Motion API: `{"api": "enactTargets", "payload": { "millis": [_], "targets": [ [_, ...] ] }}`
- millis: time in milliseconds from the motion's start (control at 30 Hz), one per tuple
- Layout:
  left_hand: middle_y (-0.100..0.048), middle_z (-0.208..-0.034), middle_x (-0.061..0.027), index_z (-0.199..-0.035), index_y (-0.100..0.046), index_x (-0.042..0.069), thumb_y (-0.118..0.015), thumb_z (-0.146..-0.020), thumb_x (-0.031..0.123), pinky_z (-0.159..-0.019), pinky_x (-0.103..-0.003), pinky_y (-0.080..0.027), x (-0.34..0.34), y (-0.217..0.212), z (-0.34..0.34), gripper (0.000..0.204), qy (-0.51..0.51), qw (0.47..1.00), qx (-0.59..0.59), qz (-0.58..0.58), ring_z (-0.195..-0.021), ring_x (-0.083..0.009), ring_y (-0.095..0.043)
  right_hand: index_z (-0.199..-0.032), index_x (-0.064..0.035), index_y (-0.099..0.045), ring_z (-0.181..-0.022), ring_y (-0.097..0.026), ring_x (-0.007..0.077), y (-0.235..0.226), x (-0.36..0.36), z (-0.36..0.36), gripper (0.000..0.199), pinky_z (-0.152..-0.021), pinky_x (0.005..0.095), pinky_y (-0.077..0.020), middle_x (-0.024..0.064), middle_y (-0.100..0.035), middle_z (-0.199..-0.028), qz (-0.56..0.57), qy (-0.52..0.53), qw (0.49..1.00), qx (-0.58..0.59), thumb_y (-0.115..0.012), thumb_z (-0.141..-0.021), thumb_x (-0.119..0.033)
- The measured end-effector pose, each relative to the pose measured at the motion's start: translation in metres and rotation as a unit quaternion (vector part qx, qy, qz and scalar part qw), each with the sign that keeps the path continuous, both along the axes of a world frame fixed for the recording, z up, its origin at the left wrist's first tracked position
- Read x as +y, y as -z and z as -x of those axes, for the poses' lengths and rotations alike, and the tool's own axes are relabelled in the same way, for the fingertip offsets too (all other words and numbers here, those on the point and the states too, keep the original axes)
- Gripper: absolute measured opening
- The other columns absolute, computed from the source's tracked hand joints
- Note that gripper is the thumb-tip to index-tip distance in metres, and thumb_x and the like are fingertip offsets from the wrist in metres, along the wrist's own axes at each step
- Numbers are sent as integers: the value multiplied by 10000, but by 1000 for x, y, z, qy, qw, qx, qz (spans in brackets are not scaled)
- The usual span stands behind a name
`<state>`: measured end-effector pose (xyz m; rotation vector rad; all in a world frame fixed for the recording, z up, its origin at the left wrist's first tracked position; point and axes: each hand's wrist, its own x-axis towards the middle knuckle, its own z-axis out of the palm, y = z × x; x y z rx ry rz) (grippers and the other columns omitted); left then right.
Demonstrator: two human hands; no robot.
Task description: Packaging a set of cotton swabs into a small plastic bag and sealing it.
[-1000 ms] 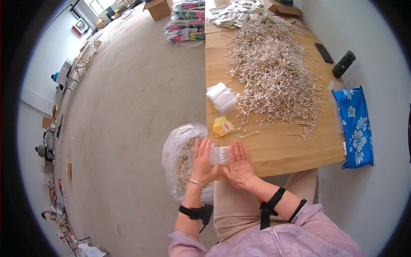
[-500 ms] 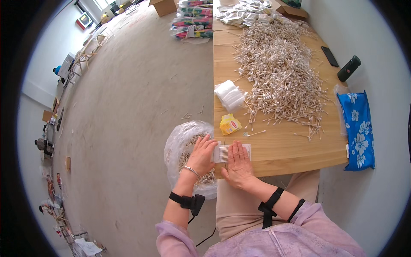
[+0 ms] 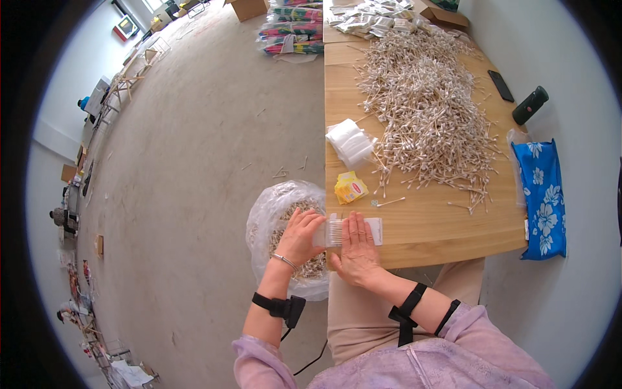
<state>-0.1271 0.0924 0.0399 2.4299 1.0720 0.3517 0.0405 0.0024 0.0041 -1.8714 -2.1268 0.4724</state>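
Swab packet: in the head view, the see-through packet of cotton swabs (image 3: 335, 232) lies flat at the table's (image 3: 447, 240) left edge, its sticks side by side; a white end shows past the fingers on its right.
Right hand: flat, fingers straight and together, the right hand (image 3: 358, 251) covers the middle of the packet from above, pressing rather than gripping.
Left hand: the fingers of the left hand (image 3: 300, 236) curve at the packet's left end; whether they pinch the film there, I cannot tell.
Hands together or apart: near each other but not touching, with a strip of the packet's sticks visible between them.
Pressing the packet: even, light pressure from the whole length of the fingers probably serves best; too much at one point could bend the thin sticks or fan them out.
Steadying the film: the left end lies right at the table edge, so a level pull without lifting would likely prevent creases and slipping.
Yellow cards: the small pile (image 3: 350, 188) lies just beyond the packet, and a loose swab (image 3: 391, 202) lies just beyond its right part, best left outside the fingers' reach.
White plastic stack: the folded film (image 3: 350, 144) is beyond the packet, farther than the cards.
Swab heap: the large pile (image 3: 424, 110) spreads well beyond the packet and to its right.
Bag of swabs: the open plastic bag (image 3: 258, 223) sits left of the packet, past the table edge, where a stray swab could drop.
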Motion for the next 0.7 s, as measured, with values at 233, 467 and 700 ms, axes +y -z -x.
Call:
{"api": "enactTargets", "payload": {
  "millis": [233, 467, 700],
  "targets": [
    [-563, -1245, -106, -1224, -553, 84, -846, -573, 173, -1146, -451, -243, -2, -2, 4, 719, -18, 1000, 17, 10, -1268, -284, -444, -1435, 121, -94, -1433, -30, 422, 0, 3, 19, 923, -1166, 492, -32, 313, -75, -1509, -10, -7, 1000, 20, -554, -817, -388],
    [-525, -1281, -180, -1378, -386, 17, -826, -690, 207, -1100, -408, -310, -8, 32, 30, 839, -176, 956, -211, 106, -1284, -307, -425, -1444, 114, -4, -1438, 47, 410, 0, 6, 34, 1002, -1165, 478, 14, 301, 5, -1525, 21, -1, 1000, 19, -551, -810, -436],
    [-604, -1167, -93, -1287, -486, -27, -643, -914, 249, -879, -281, -492, -18, 73, 31, 489, -355, 756, -432, 340, -1027, -157, -592, -1443, 93, 89, -1432, 78, 423, 0, 10, 51, 1053, -1160, 483, 24, 301, 58, -1524, 4, 8, 998, 55, -567, -820, -445]
  ]
}}
